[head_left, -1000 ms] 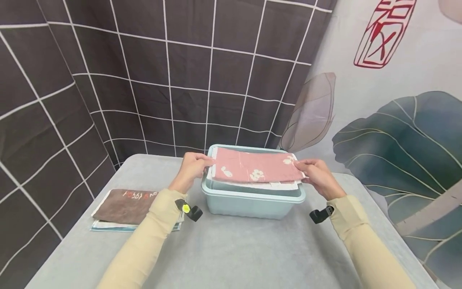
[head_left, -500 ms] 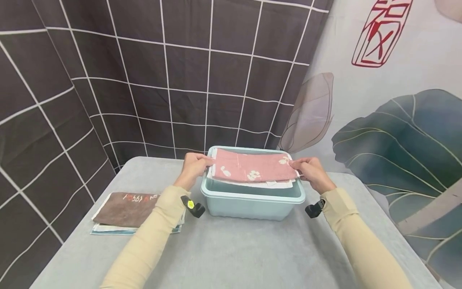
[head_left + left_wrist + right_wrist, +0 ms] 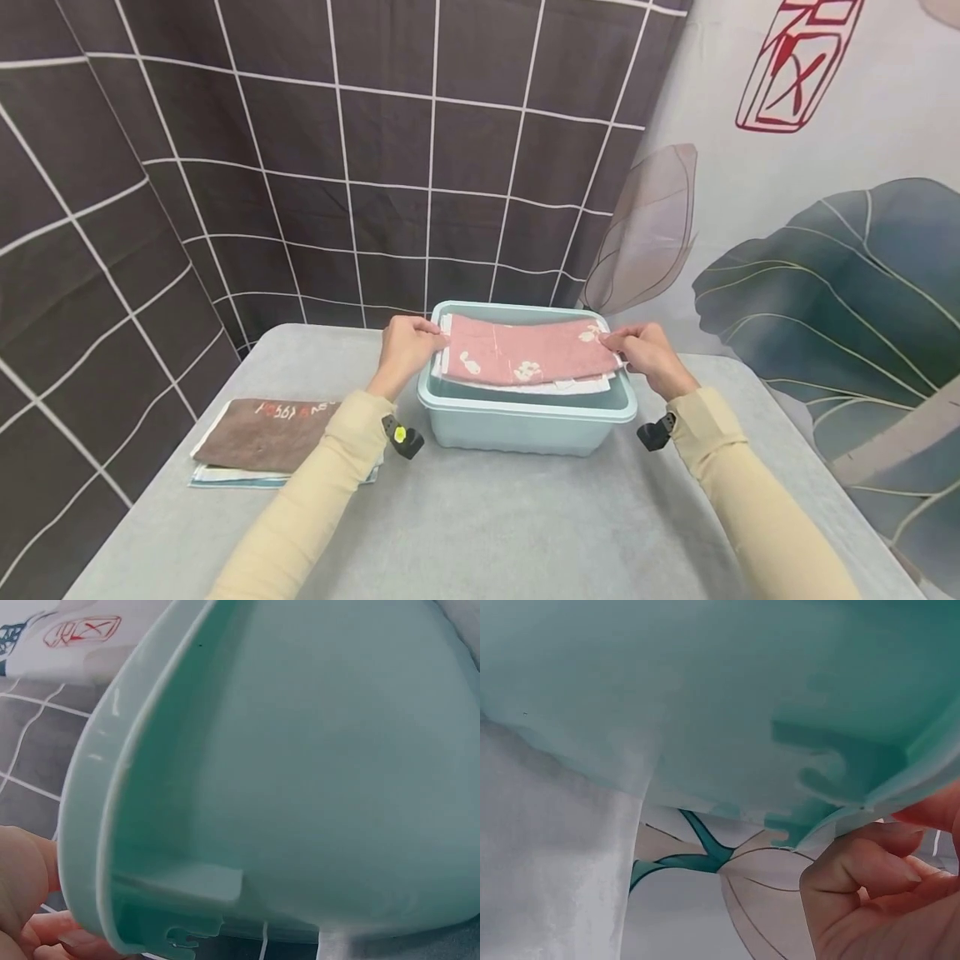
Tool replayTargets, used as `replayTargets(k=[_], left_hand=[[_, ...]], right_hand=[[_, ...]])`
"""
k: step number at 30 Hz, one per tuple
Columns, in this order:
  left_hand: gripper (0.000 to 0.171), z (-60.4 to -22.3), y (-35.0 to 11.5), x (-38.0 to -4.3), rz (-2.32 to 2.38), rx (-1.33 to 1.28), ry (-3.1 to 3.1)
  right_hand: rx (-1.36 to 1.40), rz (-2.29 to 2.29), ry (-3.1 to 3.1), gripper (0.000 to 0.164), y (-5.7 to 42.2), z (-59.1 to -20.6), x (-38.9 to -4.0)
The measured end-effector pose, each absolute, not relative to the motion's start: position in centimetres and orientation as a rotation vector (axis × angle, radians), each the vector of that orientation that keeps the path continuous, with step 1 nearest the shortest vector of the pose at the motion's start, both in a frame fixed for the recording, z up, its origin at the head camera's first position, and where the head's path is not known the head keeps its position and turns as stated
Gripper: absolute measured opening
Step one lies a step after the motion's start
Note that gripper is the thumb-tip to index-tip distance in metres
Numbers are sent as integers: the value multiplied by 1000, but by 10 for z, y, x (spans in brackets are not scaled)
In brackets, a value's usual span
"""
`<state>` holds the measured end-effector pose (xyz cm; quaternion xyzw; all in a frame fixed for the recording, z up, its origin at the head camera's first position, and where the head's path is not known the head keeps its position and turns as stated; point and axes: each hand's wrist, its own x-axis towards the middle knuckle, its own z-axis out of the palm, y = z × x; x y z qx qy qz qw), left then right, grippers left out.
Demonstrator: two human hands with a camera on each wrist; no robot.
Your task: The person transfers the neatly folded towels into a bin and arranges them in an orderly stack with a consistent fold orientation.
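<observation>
L hand (image 3: 405, 352) & R hand (image 3: 651, 358) are pinching opp. ends of folded pink white-flowered cloth (image 3: 517, 348), holding it at mouth of light-blue rectangular plastic bin (image 3: 517, 427).

The pink cloth (image 3: 528, 354) is folded into a long rectangle, with whitish flower-like marks and a white border at its left end (a white layer also shows under its near edge). It lies almost flat at the opening of the light blue-green tub (image 3: 517, 430), which stands upright. The left hand (image 3: 405, 348) pinches one end, the right hand (image 3: 651, 357) the other.
</observation>
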<state>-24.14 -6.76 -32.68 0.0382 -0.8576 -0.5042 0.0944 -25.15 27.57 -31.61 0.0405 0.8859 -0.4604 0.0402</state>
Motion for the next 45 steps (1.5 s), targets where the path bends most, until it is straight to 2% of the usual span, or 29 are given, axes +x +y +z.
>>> replayTargets(k=[16, 23, 26, 31, 37, 45], left_hand=[[20, -329, -68, -241, -1486, 90, -2561], [38, -329, -70, -240, -1419, 65, -2566], [29, -332, -73, -239, -1481, 51, -2504], [11, -336, -83, -233, -1608, 21, -2341], [11, -343, -107, -219, -1672, 43, -2289], [16, -360, -160, -193, -1660, 176, -2304]], right_hand=[[99, -1377, 2793, 33, 274, -319, -251], [55, -1276, 2895, 39, 274, -319, -249], [27, -1077, 3019, 38, 277, -319, -245], [-60, -915, 3114, 29, 283, -320, -234], [-159, -972, 3212, 18, 276, -315, -211], [-389, -1178, 3183, 10, 245, -313, -182]])
